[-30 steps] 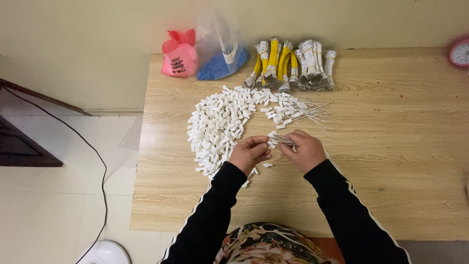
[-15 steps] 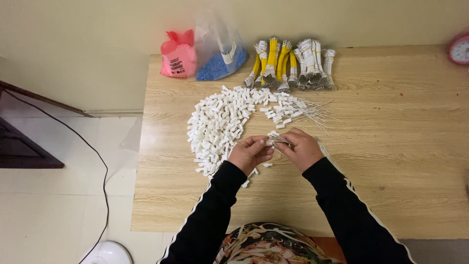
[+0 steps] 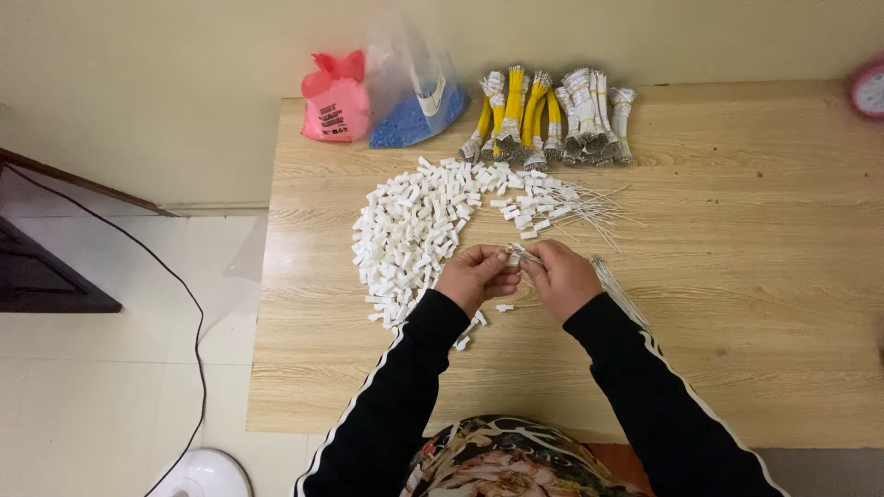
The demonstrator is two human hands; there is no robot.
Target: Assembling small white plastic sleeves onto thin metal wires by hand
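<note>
My left hand (image 3: pixel 477 276) and my right hand (image 3: pixel 562 276) meet over the wooden table (image 3: pixel 755 276). Between the left fingertips sits a small white plastic connector (image 3: pixel 512 260). The right fingers pinch thin white wires (image 3: pixel 527 255) at that connector, and a bundle of the same wires (image 3: pixel 619 293) trails back along my right sleeve. Just left of my hands spreads a big pile of small white connectors (image 3: pixel 414 230). Finished-looking connectors with wires (image 3: pixel 562 201) lie fanned out beyond my hands.
Yellow and white wire bundles (image 3: pixel 548 115) lie at the table's far edge. A pink bag (image 3: pixel 336 99) and a clear bag of blue pieces (image 3: pixel 416 101) stand at the far left corner. A red clock (image 3: pixel 869 89) sits far right. A black cable (image 3: pixel 175 285) runs over the floor.
The hands stay together at the same spot, with only small finger shifts around the connector and wires. Nothing else on the table has moved.
</note>
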